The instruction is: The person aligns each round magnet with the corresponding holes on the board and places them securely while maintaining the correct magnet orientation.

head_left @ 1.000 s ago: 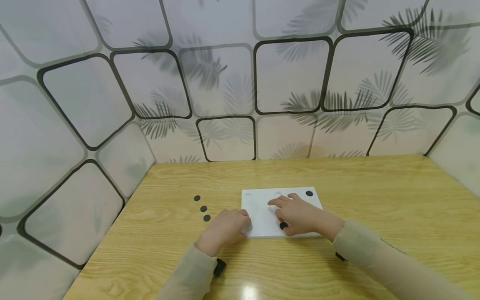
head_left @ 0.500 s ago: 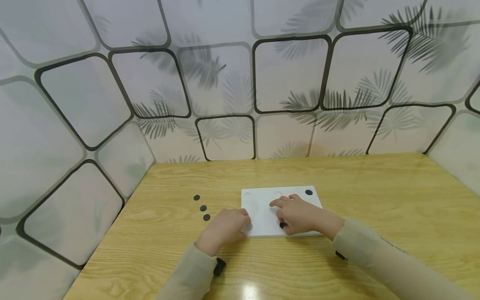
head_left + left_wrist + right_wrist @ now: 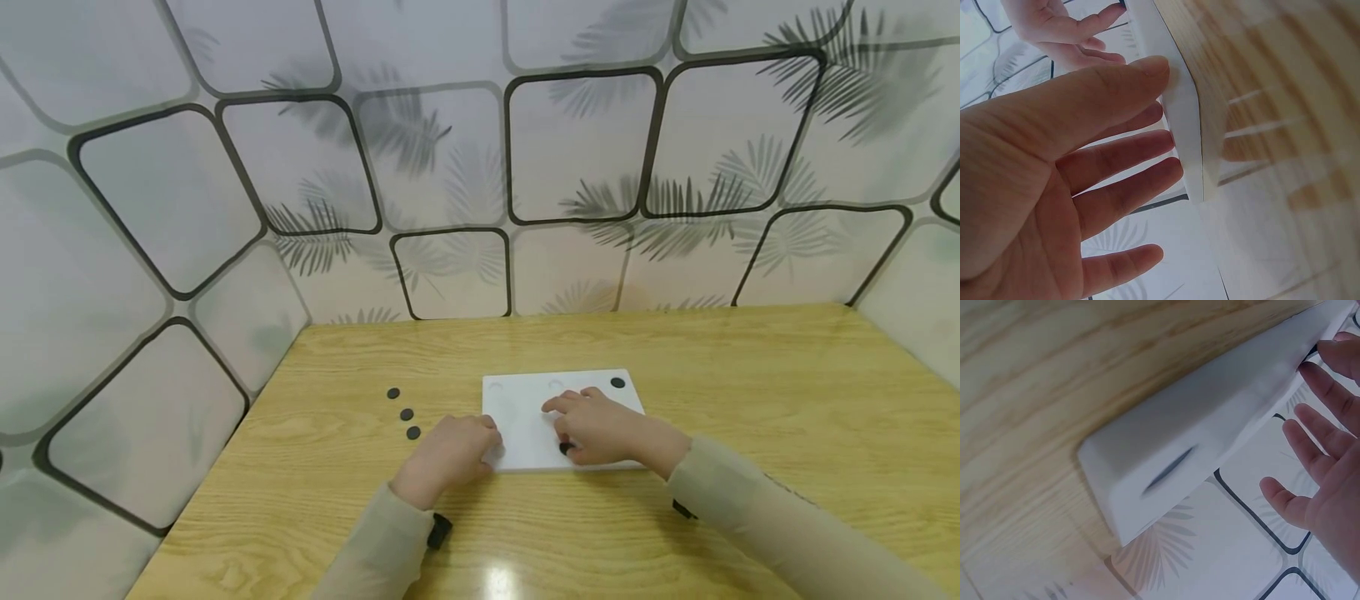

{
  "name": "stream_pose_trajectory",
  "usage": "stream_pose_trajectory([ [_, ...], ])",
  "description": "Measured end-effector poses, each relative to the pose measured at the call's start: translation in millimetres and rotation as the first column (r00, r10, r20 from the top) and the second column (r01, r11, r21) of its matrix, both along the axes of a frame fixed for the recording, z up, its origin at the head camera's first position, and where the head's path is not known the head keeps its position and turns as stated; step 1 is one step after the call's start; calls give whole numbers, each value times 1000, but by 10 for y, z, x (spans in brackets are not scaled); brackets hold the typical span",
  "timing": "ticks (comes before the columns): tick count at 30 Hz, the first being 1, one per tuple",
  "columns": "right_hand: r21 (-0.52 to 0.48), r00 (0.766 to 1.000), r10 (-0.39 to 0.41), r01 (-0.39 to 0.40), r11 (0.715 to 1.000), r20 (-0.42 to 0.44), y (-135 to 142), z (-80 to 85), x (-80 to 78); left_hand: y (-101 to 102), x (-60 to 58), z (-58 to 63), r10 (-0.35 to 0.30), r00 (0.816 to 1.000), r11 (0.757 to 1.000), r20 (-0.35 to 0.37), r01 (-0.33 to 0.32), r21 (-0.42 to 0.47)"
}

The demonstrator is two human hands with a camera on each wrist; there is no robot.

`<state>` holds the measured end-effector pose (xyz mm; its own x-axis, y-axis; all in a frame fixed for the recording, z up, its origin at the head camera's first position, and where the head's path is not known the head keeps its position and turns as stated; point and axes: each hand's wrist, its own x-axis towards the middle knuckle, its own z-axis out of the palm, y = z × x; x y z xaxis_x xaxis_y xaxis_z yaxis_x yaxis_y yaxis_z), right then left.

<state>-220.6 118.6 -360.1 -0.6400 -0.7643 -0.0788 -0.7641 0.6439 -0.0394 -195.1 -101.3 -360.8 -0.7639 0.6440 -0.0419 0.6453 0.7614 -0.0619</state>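
A flat white board (image 3: 521, 425) with shallow round recesses lies on the wooden table. A black disc (image 3: 617, 382) sits at its far right corner. My left hand (image 3: 450, 450) is at the near left corner, its thumb and fingertips touching the board while the fingers stay fairly straight in the left wrist view. My right hand (image 3: 603, 427) reaches over the right half of the board. Its thumb and index finger pinch another black disc (image 3: 566, 448) near the middle of the front edge, its other fingers spread above the surface. The right hand partly covers that disc.
Three loose black discs, the nearest one (image 3: 413, 432) beside my left hand, lie in a slanting row left of the board. A patterned wall (image 3: 570, 150) stands behind the wooden table (image 3: 735, 375) and along its left side.
My right hand has shifted very slightly to the right, still pinching the disc. The left hand, the board and the loose discs stay in place; the head view tilts a little.
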Motion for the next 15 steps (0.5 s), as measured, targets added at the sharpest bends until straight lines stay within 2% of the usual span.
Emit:
stream_pose_trajectory([
  [15, 13, 999, -53, 53, 999, -5, -15, 9, 55, 2, 2, 11, -2, 1000, 1000, -3, 2, 0],
])
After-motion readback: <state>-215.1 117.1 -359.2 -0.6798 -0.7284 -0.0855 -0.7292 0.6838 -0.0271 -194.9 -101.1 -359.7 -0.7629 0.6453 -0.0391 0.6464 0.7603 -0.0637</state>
